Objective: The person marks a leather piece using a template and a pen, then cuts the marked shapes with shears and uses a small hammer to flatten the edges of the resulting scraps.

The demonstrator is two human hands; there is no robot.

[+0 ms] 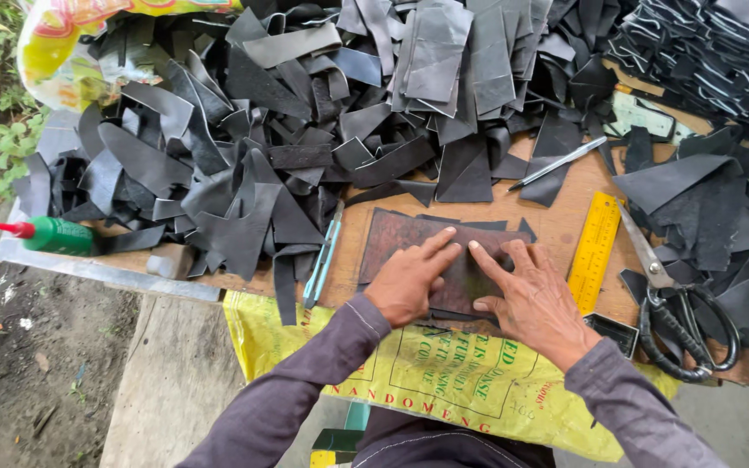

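Both hands press flat on a dark brown sheet of what looks like leather or rubber, lying on the wooden table near its front edge. The left hand has its fingers together and stretched forward, palm down on the sheet. The right hand lies beside it, fingers slightly apart, index finger pointing toward the left hand's fingertips; the 2 hands almost touch. Neither hand grips anything; both only bear down.

The sheet looks thin, flat and flexible, probably light, with a dull surface that should not slip much under the palms. It would likely bend or flop if lifted by 1 corner, so an edge or 2 opposite corners seem the best places to hold it. A darker piece lies partly under it.

Just left of the sheet lies a light blue cutter. To the right lie a yellow ruler and big black-handled scissors. A silver pen rests behind, near a large heap of black scraps. A green glue bottle with a red tip lies at the far left edge. A yellow printed sack hangs over the table's front.
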